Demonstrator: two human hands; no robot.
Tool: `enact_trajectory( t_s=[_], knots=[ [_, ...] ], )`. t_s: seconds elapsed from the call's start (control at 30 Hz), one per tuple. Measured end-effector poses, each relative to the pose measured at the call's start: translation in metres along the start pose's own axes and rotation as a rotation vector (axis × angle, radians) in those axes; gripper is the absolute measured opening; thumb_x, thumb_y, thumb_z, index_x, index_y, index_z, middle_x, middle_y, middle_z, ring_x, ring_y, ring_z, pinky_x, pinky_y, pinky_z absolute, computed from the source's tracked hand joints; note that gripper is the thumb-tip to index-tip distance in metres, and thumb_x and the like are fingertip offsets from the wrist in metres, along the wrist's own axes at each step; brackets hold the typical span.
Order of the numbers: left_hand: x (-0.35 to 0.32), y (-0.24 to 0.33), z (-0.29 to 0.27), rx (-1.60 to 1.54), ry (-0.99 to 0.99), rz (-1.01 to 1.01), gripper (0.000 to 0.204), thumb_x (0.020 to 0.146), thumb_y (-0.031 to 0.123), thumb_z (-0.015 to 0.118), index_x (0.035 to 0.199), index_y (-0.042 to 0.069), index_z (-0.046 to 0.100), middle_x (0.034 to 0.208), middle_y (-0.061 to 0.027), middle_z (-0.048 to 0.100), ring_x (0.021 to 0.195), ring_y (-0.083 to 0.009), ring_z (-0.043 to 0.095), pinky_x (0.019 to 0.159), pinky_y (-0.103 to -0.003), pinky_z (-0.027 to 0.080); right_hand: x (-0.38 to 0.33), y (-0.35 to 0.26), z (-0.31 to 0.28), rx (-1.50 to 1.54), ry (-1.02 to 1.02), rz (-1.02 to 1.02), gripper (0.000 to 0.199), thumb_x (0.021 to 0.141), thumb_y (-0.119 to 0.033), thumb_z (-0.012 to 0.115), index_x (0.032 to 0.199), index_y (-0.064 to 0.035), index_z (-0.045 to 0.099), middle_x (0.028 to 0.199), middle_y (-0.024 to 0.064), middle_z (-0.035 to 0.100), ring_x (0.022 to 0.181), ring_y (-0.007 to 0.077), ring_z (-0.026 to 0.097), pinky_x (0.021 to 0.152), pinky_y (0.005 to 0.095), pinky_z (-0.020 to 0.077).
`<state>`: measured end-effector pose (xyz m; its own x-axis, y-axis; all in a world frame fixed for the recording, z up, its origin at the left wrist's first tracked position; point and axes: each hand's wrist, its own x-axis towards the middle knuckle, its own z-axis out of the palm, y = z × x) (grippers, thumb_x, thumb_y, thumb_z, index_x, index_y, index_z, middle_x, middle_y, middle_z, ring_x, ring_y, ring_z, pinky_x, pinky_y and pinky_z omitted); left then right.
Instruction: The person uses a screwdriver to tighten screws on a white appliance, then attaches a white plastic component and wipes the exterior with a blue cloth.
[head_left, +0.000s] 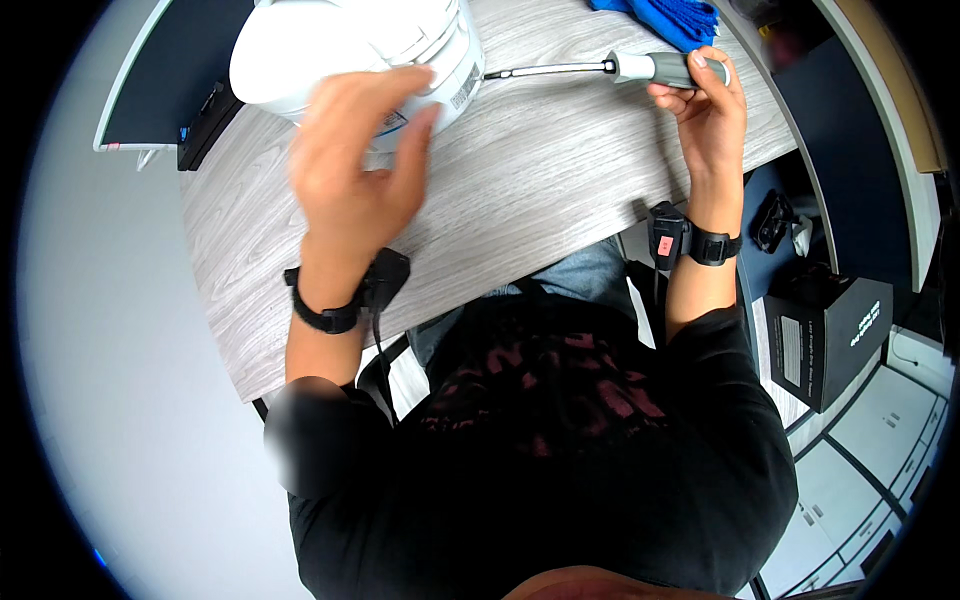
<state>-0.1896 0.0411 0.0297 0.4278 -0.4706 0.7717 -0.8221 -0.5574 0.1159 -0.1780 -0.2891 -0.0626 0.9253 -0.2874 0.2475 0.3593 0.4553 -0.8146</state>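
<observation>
My right hand (705, 110) grips the grey-and-white handle of a screwdriver (560, 69). The shaft points left, and its dark tip is close against the side of a white plastic bucket (275, 60); whether it touches I cannot tell. Ridges run round the bucket near its edge, and a printed label shows low on its side. In front of the bucket is my left hand (355, 160), blurred by motion, thumb and fingers apart with nothing visible between them. Part of the bucket is hidden behind this hand.
A blue cloth (665, 18) lies at the far edge of the wood-grain table (540, 150). Dark panels stand at the left and right. A black box (830, 335) sits at lower right, near white cabinets (880, 420). Each wrist wears a strapped black device, with a cable hanging from the left one.
</observation>
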Motion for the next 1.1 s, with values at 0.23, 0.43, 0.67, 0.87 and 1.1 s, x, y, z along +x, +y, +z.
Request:
enact_trajectory(
  t_s=[0.23, 0.43, 0.67, 0.87, 1.1],
  knots=[
    [0.007, -0.045, -0.024, 0.305, 0.011, -0.086, 0.046, 0.079, 0.022, 0.083, 0.121, 0.008, 0.069, 0.129, -0.0151, 0.067, 0.118, -0.0324, 0.062, 0.1, -0.042, 0.045, 0.001, -0.002, 0.005, 0.031, 0.002, -0.086, 0.019, 0.098, -0.013, 0.065, 0.11, -0.0042, 0.055, 0.089, 0.0221, 0.073, 0.074, 0.0312, 0.076, 0.064, 0.0334, 0.0649],
    [0.007, -0.048, -0.016, 0.331, 0.1, -0.107, 0.042, 0.078, 0.029, 0.086, 0.115, 0.011, 0.075, 0.123, -0.0112, 0.072, 0.112, -0.0284, 0.067, 0.099, -0.04, 0.045, 0.002, -0.002, 0.008, 0.071, 0.005, -0.145, 0.021, 0.097, -0.012, 0.066, 0.112, -0.0042, 0.053, 0.091, 0.022, 0.072, 0.074, 0.0329, 0.076, 0.066, 0.0353, 0.0654],
    [0.007, -0.049, -0.004, 0.438, 0.154, -0.085, 0.046, 0.074, 0.037, 0.089, 0.112, 0.013, 0.078, 0.118, -0.0073, 0.074, 0.109, -0.0245, 0.065, 0.093, -0.039, 0.041, 0.005, -0.002, 0.014, 0.046, 0.024, -0.2, 0.025, 0.097, -0.012, 0.067, 0.114, -0.0031, 0.051, 0.091, 0.0232, 0.072, 0.077, 0.0347, 0.076, 0.069, 0.0369, 0.0661],
    [0.006, -0.048, -0.001, 0.455, 0.168, -0.086, 0.047, 0.074, 0.04, 0.089, 0.112, 0.014, 0.079, 0.117, -0.0072, 0.074, 0.109, -0.0237, 0.063, 0.093, -0.04, 0.039, 0.012, 0.001, 0.018, 0.022, 0.024, -0.226, 0.028, 0.096, -0.011, 0.068, 0.115, -0.0024, 0.049, 0.093, 0.0242, 0.072, 0.077, 0.0346, 0.076, 0.069, 0.0371, 0.0666],
    [0.007, -0.046, 0.003, 0.444, 0.188, -0.106, 0.048, 0.072, 0.04, 0.09, 0.111, 0.014, 0.08, 0.117, -0.0075, 0.074, 0.108, -0.0229, 0.062, 0.092, -0.04, 0.037, 0.016, 0.004, 0.027, 0.016, 0.001, -0.25, 0.029, 0.096, -0.011, 0.068, 0.116, -0.0025, 0.048, 0.094, 0.0244, 0.071, 0.078, 0.0358, 0.076, 0.069, 0.0378, 0.0677]
  ],
)
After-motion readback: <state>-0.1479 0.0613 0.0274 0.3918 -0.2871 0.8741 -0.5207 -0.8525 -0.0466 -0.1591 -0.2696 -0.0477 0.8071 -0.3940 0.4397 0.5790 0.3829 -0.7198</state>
